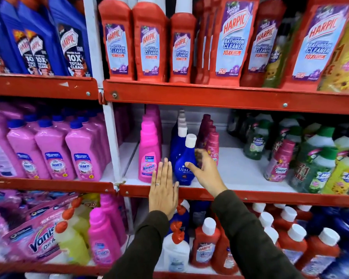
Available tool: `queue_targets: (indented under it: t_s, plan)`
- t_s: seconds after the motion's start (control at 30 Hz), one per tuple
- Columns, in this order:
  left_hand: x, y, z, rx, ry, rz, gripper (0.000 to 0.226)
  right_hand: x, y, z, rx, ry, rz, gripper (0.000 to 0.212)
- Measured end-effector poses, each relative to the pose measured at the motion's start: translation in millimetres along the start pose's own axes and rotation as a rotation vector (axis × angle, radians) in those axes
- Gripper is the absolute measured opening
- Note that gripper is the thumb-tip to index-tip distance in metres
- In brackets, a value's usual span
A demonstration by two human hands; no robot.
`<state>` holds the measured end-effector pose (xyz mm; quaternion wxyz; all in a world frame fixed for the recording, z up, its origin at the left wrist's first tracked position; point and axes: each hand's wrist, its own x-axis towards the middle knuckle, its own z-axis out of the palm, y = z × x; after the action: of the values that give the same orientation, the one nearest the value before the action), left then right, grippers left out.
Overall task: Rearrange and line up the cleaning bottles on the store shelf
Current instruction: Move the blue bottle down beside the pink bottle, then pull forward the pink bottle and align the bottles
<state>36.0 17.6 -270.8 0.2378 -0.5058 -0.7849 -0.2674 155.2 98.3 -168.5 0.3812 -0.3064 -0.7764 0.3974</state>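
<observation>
Dark sleeves reach up from the bottom of the head view toward the middle shelf (250, 174). Left hand (163, 190) is flat and open, fingers together, palm toward the shelf, just left of the blue bottle (184, 168) and holding nothing; whether it touches the bottle I cannot tell. Right hand (204, 172) curls around the blue bottle from the right, thumb on its label and fingers behind its shoulder, so it grips the bottle loosely. The blue bottle stands at the front lip of the shelf, leaning a little with its white cap tipped right, at the head of a file of like bottles running back. Left of the blue bottle stands a pink bottle (149, 158), upright and near the lip; right of the blue bottle and behind the right hand is a row of dark pink bottles (211, 141). To do this well, I judge the right hand should set the blue bottle upright and square its label forward, with the left hand as a stop so it does not knock the pink bottle. Further right of the blue bottle the white shelf is bare up to the green bottles (256, 141), giving room to slide; the red lip (270, 195) in front guards against a fall.
</observation>
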Motion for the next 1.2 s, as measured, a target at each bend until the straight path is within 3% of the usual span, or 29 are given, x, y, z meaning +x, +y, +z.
queue_targets:
  t_s: [0.43, 0.83, 1.2]
  plan:
    - [-2.0, -3.9, 6.0, 0.009, 0.013, 0.008, 0.064, 16.9, 12.9, 6.2, -0.15, -0.07, -0.083, 0.051]
    - [-2.3, -0.9, 0.3, 0.054, -0.025, 0.005, 0.064, 4.3, 20.1, 4.5, -0.07, -0.015, -0.095, 0.056]
    - [-2.7, 0.9, 1.1, 0.056, -0.028, 0.007, 0.063, -12.0, 49.2, -78.5, -0.182, 0.482, -0.176, 0.042]
